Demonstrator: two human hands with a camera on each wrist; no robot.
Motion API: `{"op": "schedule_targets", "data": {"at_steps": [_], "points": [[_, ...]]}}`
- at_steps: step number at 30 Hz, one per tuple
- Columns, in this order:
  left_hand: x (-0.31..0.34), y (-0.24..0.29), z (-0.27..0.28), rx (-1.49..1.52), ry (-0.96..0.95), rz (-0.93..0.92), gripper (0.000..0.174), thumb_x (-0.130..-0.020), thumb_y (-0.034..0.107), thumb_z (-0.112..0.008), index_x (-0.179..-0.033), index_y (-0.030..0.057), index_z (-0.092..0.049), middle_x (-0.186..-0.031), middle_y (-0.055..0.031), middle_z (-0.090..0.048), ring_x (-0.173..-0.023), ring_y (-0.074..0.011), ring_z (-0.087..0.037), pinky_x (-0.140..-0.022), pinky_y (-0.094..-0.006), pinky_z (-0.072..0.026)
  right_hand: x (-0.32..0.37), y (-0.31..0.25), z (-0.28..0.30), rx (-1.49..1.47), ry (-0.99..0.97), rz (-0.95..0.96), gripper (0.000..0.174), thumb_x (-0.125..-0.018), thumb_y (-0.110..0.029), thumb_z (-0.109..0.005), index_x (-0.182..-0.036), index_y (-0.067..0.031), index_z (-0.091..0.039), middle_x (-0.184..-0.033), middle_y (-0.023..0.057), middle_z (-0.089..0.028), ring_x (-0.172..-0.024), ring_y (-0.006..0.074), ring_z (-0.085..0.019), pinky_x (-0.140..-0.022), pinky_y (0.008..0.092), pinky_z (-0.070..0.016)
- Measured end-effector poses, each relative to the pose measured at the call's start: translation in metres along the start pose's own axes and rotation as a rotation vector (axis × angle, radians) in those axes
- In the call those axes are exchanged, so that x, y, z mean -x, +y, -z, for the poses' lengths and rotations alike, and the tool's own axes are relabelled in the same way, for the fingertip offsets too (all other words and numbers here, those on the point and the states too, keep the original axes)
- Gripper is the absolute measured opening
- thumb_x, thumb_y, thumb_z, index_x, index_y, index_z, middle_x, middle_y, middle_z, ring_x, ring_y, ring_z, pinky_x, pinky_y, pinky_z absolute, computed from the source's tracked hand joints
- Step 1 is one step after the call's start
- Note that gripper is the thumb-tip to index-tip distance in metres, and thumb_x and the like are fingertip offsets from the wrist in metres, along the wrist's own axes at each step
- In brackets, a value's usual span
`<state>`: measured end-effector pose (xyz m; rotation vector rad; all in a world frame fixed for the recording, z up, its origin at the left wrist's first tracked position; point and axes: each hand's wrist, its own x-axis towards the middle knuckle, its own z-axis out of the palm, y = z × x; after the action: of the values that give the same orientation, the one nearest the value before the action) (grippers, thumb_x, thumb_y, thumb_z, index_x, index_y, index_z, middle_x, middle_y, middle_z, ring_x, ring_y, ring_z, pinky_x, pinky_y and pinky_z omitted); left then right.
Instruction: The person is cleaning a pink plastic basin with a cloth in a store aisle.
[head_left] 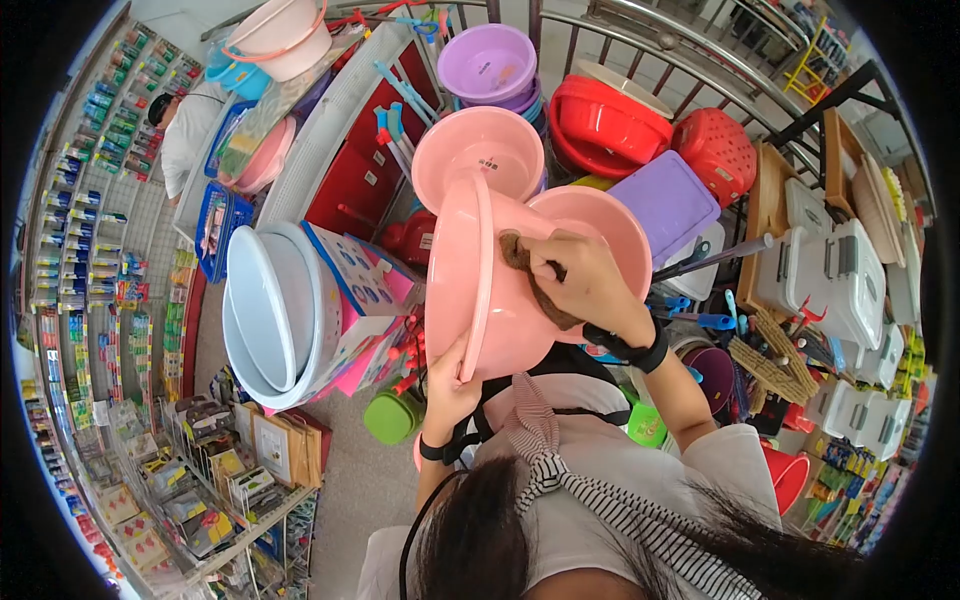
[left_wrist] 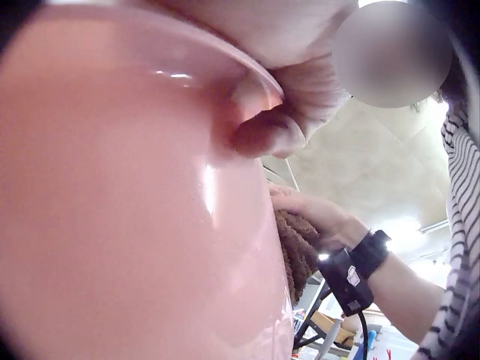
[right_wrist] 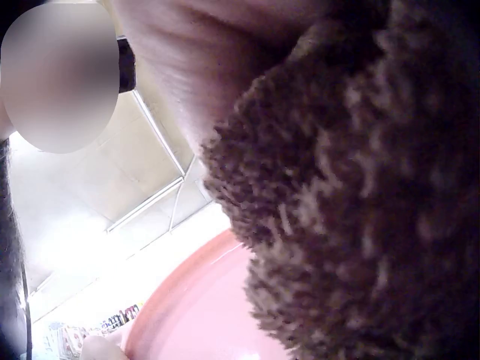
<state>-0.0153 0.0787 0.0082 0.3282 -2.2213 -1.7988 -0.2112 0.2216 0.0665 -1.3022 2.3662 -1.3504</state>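
Note:
A pink plastic basin (head_left: 505, 310) is tilted on its side in front of the person's body. The left hand (head_left: 453, 385) grips its rim low down, and in the left wrist view the thumb (left_wrist: 274, 135) curls over that edge. On the basin's outer wall, the right hand (head_left: 590, 285) holds a brown fluffy cloth (head_left: 545, 295) bunched in its fingers. Close up in the right wrist view, the cloth (right_wrist: 337, 202) covers much of the frame and hides the fingers, with the pink basin (right_wrist: 206, 307) behind it.
More pink basins (head_left: 480, 150) and a purple basin (head_left: 488, 62) stand stacked ahead. Red basins (head_left: 610, 125) and a purple lid (head_left: 660, 205) lie to the right. Pale blue tubs (head_left: 265, 310) stand at left, near a green stool (head_left: 392, 416). Shelves of small goods line the left side.

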Motion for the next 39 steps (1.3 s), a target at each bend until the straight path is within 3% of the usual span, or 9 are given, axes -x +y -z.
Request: {"op": "schedule_targets", "data": {"at_steps": [4, 6, 16, 19, 24, 29, 31, 34, 39], "points": [[0.0, -0.004, -0.008, 0.014, 0.036, -0.009, 0.066, -0.065, -0.017, -0.045, -0.128, -0.0046, -0.055, -0.101, -0.0174, -0.067, -0.095, -0.0167, -0.067, -0.083, -0.024, -0.0476, -0.005, 0.009, 0.001, 0.069, 0.042, -0.154, 0.01, -0.075, -0.003, -0.059, -0.071, -0.0049, -0.05, -0.063, 0.0135, -0.051, -0.061, 0.0334, -0.052, -0.055, 0.0417, -0.0409], [-0.002, 0.0, -0.008, -0.047, 0.037, -0.043, 0.066, -0.065, -0.017, -0.044, -0.129, -0.0043, -0.055, -0.099, -0.0179, -0.067, -0.094, -0.0165, -0.067, -0.082, -0.024, -0.0479, -0.003, 0.0, 0.0, 0.062, 0.154, 0.078, 0.009, -0.074, -0.004, -0.059, -0.071, -0.0046, -0.05, -0.065, 0.0132, -0.054, -0.06, 0.0326, -0.052, -0.056, 0.0412, -0.0424], [-0.015, 0.016, -0.008, -0.278, 0.108, -0.179, 0.067, -0.064, -0.017, -0.044, -0.129, -0.0015, -0.056, -0.098, -0.0222, -0.068, -0.089, -0.022, -0.07, -0.076, -0.0253, -0.0495, 0.008, -0.016, -0.013, 0.036, 0.114, 0.189, 0.007, -0.073, -0.005, -0.062, -0.078, -0.0073, -0.058, -0.071, 0.006, -0.058, -0.066, 0.0259, -0.053, -0.064, 0.0392, -0.0443], [-0.014, 0.025, -0.003, -0.182, 0.106, 0.066, 0.066, -0.065, -0.016, -0.044, -0.129, -0.0014, -0.056, -0.1, -0.0219, -0.068, -0.095, -0.0243, -0.07, -0.079, -0.0263, -0.0493, 0.009, -0.015, -0.016, 0.007, 0.054, 0.234, 0.009, -0.073, -0.005, -0.063, -0.08, -0.0084, -0.06, -0.069, 0.0066, -0.056, -0.065, 0.0266, -0.053, -0.063, 0.04, -0.0438], [-0.012, 0.017, -0.006, -0.179, 0.104, -0.061, 0.065, -0.066, -0.016, -0.044, -0.128, -0.0019, -0.056, -0.104, -0.0219, -0.068, -0.098, -0.0247, -0.069, -0.082, -0.027, -0.0488, -0.01, -0.015, -0.006, 0.11, 0.071, 0.052, 0.005, -0.075, -0.005, -0.06, -0.08, -0.0066, -0.059, -0.069, 0.0103, -0.056, -0.065, 0.0283, -0.055, -0.063, 0.0402, -0.0434], [-0.012, 0.013, 0.0, -0.176, 0.094, 0.007, 0.064, -0.066, -0.016, -0.044, -0.128, -0.0019, -0.056, -0.104, -0.0215, -0.068, -0.098, -0.0251, -0.069, -0.083, -0.0273, -0.0488, -0.006, -0.013, -0.012, -0.115, 0.02, 0.186, 0.002, -0.078, -0.006, -0.058, -0.077, -0.0052, -0.057, -0.068, 0.0133, -0.056, -0.065, 0.0314, -0.055, -0.06, 0.0411, -0.0435], [-0.011, 0.01, 0.0, -0.144, 0.091, -0.036, 0.064, -0.066, -0.016, -0.044, -0.127, -0.0023, -0.056, -0.103, -0.0209, -0.068, -0.097, -0.0248, -0.069, -0.082, -0.0278, -0.049, -0.014, -0.007, -0.009, -0.056, 0.162, -0.002, 0.006, -0.078, -0.006, -0.058, -0.075, -0.0044, -0.054, -0.067, 0.0158, -0.054, -0.062, 0.0344, -0.054, -0.056, 0.0405, -0.0425], [-0.008, 0.003, 0.003, -0.196, 0.074, -0.123, 0.064, -0.066, -0.016, -0.044, -0.127, -0.0038, -0.056, -0.102, -0.0213, -0.068, -0.094, -0.0212, -0.07, -0.08, -0.0258, -0.0488, -0.026, 0.01, -0.001, -0.028, 0.108, -0.072, 0.005, -0.079, -0.007, -0.058, -0.076, -0.004, -0.054, -0.066, 0.0162, -0.053, -0.062, 0.035, -0.053, -0.056, 0.0411, -0.0425], [-0.003, -0.004, 0.019, 0.006, 0.078, 0.076, 0.064, -0.065, -0.016, -0.044, -0.127, -0.0057, -0.055, -0.1, -0.0173, -0.069, -0.09, -0.0124, -0.066, -0.078, -0.0218, -0.0472, -0.007, -0.006, -0.005, -0.063, -0.049, 0.185, 0.006, -0.079, -0.007, -0.056, -0.083, -0.0058, -0.06, -0.07, 0.0131, -0.059, -0.064, 0.0318, -0.056, -0.06, 0.0418, -0.0468]]}}
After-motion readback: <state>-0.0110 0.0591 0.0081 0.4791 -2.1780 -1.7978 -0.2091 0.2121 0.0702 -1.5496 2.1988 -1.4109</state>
